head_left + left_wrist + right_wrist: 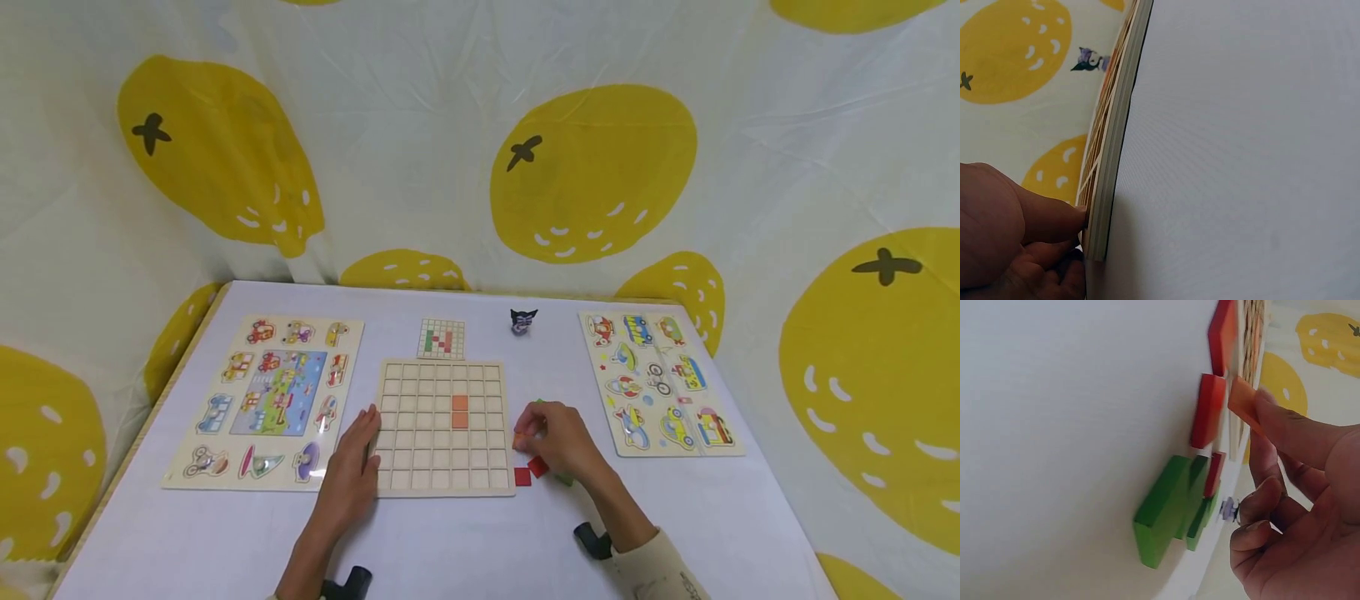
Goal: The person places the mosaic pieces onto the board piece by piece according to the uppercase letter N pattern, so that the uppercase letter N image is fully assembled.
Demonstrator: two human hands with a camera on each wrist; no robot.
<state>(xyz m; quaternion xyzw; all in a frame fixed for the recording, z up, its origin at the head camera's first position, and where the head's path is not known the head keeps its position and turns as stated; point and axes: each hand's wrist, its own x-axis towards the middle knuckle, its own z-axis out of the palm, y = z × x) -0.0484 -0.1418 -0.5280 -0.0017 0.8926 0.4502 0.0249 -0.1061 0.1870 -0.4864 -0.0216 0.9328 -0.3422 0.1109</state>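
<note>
A square wooden grid board (446,458) lies at the middle of the table, with two orange tiles (460,412) set in its cells. My left hand (348,467) rests along the board's left edge, fingers fairly straight; in the left wrist view the thumb (1054,219) touches that edge. Just off the board's right side, my right hand (558,437) pinches another orange square tile (1243,400) between thumb and finger. Beside and below this hand lie red tiles (522,477) and green tiles (1163,512), partly hidden by it in the head view.
A small pattern card (441,339) with green and red squares lies behind the board. A dark little figurine (521,322) stands to its right. Vehicle puzzle boards lie on both sides, one at left (225,454) and one at right (652,446). A patterned cloth hangs behind the table.
</note>
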